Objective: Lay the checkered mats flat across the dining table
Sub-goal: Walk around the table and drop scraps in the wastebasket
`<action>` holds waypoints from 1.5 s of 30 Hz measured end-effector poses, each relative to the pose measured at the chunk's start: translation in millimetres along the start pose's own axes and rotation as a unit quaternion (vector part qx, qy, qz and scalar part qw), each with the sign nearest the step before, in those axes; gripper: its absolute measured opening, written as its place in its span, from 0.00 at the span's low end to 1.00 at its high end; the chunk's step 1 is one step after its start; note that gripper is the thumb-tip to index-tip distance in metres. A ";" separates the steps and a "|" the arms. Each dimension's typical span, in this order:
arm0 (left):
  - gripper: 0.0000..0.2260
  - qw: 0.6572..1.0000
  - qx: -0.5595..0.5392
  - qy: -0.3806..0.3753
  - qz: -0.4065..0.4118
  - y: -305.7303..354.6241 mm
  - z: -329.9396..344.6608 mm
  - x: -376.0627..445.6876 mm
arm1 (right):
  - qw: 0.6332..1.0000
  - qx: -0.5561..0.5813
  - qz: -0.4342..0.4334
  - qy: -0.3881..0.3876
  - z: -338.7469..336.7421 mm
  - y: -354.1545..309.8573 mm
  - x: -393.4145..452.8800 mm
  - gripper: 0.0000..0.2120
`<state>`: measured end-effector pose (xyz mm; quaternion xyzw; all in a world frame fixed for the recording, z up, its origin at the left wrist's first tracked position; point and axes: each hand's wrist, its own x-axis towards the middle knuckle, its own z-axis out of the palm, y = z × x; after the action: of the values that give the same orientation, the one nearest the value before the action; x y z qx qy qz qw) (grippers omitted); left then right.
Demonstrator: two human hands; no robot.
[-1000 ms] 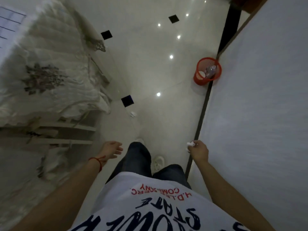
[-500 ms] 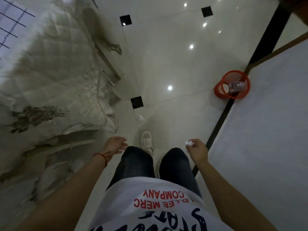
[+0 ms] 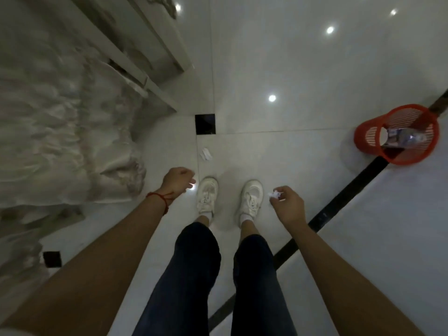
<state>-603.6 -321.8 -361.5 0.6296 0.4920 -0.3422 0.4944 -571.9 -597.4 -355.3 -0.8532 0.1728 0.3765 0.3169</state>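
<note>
I look straight down at a glossy tiled floor and my two white shoes. No checkered mat is in view. My left hand (image 3: 178,181), with a red thread at the wrist, hangs over the floor beside the draped cloth, fingers loosely curled with nothing in them. My right hand (image 3: 287,206) pinches a small crumpled white paper scrap (image 3: 274,194) between fingertips, just right of my right shoe. The dining table edge, covered in a shiny cream cloth (image 3: 60,132), fills the left side.
A red plastic waste basket (image 3: 397,134) with a bottle and wrappers inside stands on the floor at the right, by a black floor strip (image 3: 344,197). Another white scrap (image 3: 206,154) lies on the floor ahead of my left shoe. A pale carved chair (image 3: 155,57) stands at upper left.
My view has tilted down and turned, so both shoes now stand side by side and the basket sits nearer on the right. My right hand still holds the paper scrap.
</note>
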 end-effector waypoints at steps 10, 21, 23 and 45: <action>0.14 0.997 0.002 0.058 -0.053 -51.8 75.4 225.1 | 0.999 -0.032 -0.037 -0.014 100.3 48.7 186.7 0.09; 0.34 0.989 -0.001 0.132 -0.071 -106.8 110.7 382.4 | 0.998 -0.056 0.010 -0.020 176.4 121.1 283.6 0.10; 0.35 0.988 -0.005 0.132 -0.075 -109.7 117.4 397.7 | 0.999 -0.038 0.020 -0.015 184.2 125.0 291.9 0.09; 0.12 0.988 0.003 0.132 0.085 -28.4 108.1 200.5 | 0.980 0.181 0.061 0.051 84.3 65.7 183.8 0.06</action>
<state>-568.3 -368.4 -583.4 0.7102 0.4963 -0.2146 0.4508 -531.1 -599.8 -563.9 -0.7879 0.3060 0.3136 0.4327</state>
